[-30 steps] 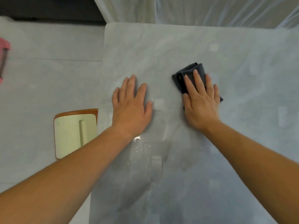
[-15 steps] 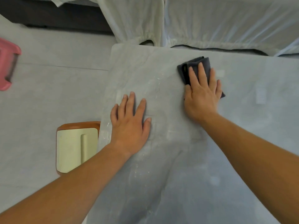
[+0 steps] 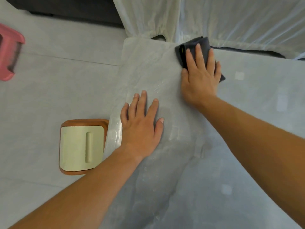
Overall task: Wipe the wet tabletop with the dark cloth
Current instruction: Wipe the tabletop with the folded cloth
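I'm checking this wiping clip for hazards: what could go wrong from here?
1. The cloth under the right hand sits at the far edge of the table, close to the white sheeting; another push could carry it off or snag the sheeting.
2. The left hand lies flat beside wet streaks near the left edge; under weight it might slip.
3. Droplets between the hands could get missed.

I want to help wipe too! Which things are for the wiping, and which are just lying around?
For the wiping:
dark cloth
wet tabletop
right hand, pressing flat on the cloth
left hand, flat on the tabletop

Just lying around:
cream-and-orange container beside the table
pink thing at the left edge
white drapes behind the table
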A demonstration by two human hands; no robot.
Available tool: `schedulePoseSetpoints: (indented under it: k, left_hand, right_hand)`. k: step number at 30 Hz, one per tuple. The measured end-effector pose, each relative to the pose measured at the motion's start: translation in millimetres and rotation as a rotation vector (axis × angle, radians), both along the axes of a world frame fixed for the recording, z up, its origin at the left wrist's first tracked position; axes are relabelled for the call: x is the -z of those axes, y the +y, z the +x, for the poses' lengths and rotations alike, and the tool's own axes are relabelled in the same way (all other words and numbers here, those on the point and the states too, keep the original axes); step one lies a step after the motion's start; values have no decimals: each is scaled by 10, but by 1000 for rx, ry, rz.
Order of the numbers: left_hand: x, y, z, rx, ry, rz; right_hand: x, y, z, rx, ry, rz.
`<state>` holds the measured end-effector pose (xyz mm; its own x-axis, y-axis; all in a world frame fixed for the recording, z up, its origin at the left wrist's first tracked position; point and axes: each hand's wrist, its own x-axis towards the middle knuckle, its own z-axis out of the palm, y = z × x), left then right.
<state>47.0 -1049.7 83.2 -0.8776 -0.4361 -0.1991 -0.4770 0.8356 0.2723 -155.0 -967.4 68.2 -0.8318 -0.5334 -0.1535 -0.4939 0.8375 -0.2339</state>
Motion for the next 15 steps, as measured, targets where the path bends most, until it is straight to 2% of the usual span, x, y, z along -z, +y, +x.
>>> schedulePoseSetpoints:
  k: [3, 5, 7, 11, 13, 15]
  left_hand:
    - [-20, -4, 3, 10, -14, 6]
    - [-27, -31, 5, 29, -28, 4]
    - [-34, -56, 10, 40, -25, 9]
    - [-36, -86, 28, 71, -28, 16]
    - [-37, -110, 51, 87, -19, 22]
    - [-56, -135, 95, 94, 14, 50]
  right_hand:
    - [-54, 264, 293, -268, 17, 37]
    - [-98, 377, 217, -373, -4, 54]
    - [-85, 282, 23, -308, -4, 50]
    - [3, -147, -33, 21, 20, 7]
    - [9, -180, 155, -34, 45, -3]
    - [-10, -2, 374, -270, 63, -9]
